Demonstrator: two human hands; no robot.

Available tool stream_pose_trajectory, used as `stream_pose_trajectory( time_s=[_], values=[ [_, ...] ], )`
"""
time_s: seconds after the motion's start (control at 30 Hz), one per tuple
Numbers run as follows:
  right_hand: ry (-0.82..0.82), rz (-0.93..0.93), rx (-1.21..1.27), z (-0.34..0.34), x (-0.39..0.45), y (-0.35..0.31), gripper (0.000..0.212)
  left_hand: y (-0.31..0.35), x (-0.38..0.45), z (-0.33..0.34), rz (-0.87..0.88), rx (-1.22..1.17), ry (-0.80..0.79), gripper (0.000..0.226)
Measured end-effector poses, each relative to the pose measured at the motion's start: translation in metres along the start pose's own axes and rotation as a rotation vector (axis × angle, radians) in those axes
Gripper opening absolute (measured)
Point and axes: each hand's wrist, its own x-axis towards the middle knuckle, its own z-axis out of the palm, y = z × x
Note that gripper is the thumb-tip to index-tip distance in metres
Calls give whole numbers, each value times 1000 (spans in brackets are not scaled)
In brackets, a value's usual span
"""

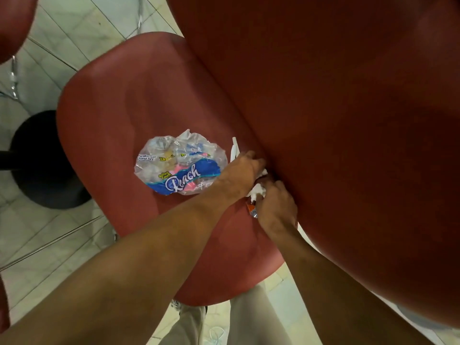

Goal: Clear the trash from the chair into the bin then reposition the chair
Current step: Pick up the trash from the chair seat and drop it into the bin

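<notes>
A red padded chair seat (119, 125) fills the middle, its tall red backrest (336, 108) rising on the right. A crumpled clear-and-blue tissue wrapper (178, 165) lies on the seat. At the crease between seat and backrest lie white crumpled tissue (256, 189), a white plastic piece (234, 149) and a small orange wrapper (252, 209). My left hand (242, 171) reaches over the wrapper's right edge, fingers curled onto the white tissue. My right hand (276, 207) is closed around tissue and the orange wrapper just below it. The bin is out of view.
A black round pedestal base (42, 160) stands on the pale tiled floor (74, 33) left of the chair. Part of another red chair (15, 23) shows at the top left, with chrome legs (13, 75). My light trousers (224, 319) are below the seat's front edge.
</notes>
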Motion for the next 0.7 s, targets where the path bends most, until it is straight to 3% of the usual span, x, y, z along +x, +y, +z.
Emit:
stream_pose_trajectory(
  time_s=[0.1,0.2,0.3,0.4,0.7],
  values=[
    [12,32,2,-10,-2,-3,28,6,-12,-8,-46,-83,106,12],
    [17,32,7,-24,-9,-5,28,7,-27,-15,-98,-153,171,24],
    [34,12,37,-38,-24,-9,29,7,-48,-29,-157,-220,265,22],
    [54,-14,67,-50,-45,-17,30,8,-77,-48,-181,-298,272,35],
    [71,-136,80,-60,-144,-62,33,8,-208,-73,-248,-270,439,42]
  ],
)
